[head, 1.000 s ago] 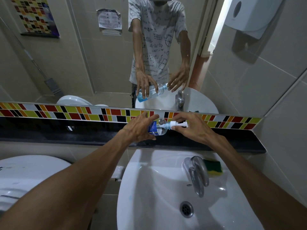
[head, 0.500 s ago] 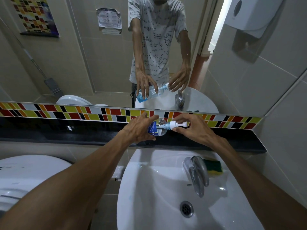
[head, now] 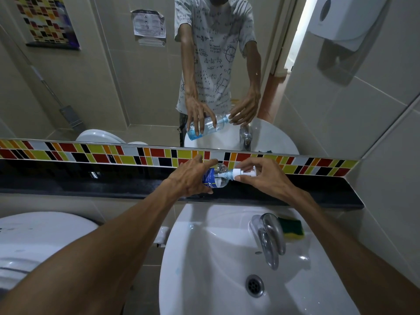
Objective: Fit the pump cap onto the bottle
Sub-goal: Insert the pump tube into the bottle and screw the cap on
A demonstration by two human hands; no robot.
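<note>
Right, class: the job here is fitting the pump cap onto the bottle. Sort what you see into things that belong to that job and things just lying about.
Part of the job:
bottle, held tilted in the left hand
pump cap, at the bottle's neck, pinched by the right hand

Just lying about:
sponge on the sink rim
tap
soap dispenser on the wall

Left hand [head: 190, 178] covers bottle [head: 215, 178] base and most of label; label text too small to read. Right hand [head: 264, 176] hides far end of pump cap [head: 241, 173]; whether cap is seated on neck unclear. Sponge [head: 292, 226] partly behind tap [head: 268, 237]. Sink [head: 204, 258] cut off at bottom edge.
</note>
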